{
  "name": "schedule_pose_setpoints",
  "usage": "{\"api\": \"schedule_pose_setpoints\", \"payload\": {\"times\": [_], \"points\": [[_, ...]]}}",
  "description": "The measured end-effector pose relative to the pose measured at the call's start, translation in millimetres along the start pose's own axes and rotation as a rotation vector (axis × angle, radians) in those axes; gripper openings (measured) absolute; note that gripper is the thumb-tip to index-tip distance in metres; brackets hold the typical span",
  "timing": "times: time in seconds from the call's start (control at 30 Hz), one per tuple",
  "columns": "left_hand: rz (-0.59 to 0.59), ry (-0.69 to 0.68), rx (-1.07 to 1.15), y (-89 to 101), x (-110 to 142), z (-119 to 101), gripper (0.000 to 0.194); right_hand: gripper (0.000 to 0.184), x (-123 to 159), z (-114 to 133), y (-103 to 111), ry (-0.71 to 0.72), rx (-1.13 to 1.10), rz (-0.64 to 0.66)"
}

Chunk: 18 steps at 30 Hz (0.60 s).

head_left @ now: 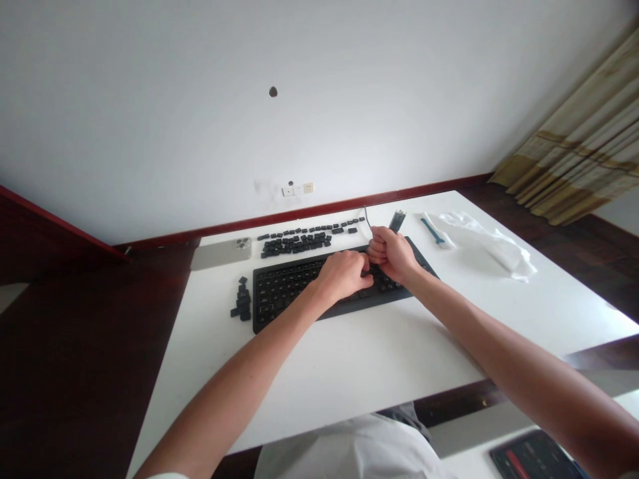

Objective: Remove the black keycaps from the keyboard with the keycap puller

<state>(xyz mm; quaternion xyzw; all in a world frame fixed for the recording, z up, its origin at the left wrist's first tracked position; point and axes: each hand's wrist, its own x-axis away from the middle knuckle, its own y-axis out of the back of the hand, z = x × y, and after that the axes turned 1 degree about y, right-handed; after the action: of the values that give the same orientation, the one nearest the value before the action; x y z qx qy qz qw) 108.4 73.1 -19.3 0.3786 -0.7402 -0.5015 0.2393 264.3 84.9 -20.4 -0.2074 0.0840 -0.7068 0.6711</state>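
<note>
A black keyboard lies across the white table, and many of its keys have been taken off on the left part. Over its right half my left hand rests with curled fingers and the thumb close to the keys. I cannot make out whether something is between those fingertips. Just beside it, my right hand is closed in a fist around a dark, slim tool, whose light-tipped upper end sticks out above the fist. Its lower end is hidden by the hand and points toward the keyboard.
Loose black keycaps lie in rows behind the keyboard, with a small pile of keycaps at its left. A phone lies at the back left. On the right are a teal tool and crumpled white plastic.
</note>
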Motion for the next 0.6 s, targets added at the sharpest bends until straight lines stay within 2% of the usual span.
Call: {"api": "schedule_pose_setpoints", "payload": {"times": [0.17, 0.4, 0.6], "points": [[0.006, 0.033, 0.057, -1.1, -1, 1, 0.015, 0.049, -2, 2, 4, -0.062, -0.115, -0.069], [0.009, 0.032, 0.015, -2.8, -1, 0, 0.024, 0.049, 3, 1, -6, 0.019, -0.05, -0.115], [-0.002, 0.026, 0.076, -4.9, 1, 3, 0.02, 0.049, 12, -2, 4, 0.018, -0.113, -0.192]]}}
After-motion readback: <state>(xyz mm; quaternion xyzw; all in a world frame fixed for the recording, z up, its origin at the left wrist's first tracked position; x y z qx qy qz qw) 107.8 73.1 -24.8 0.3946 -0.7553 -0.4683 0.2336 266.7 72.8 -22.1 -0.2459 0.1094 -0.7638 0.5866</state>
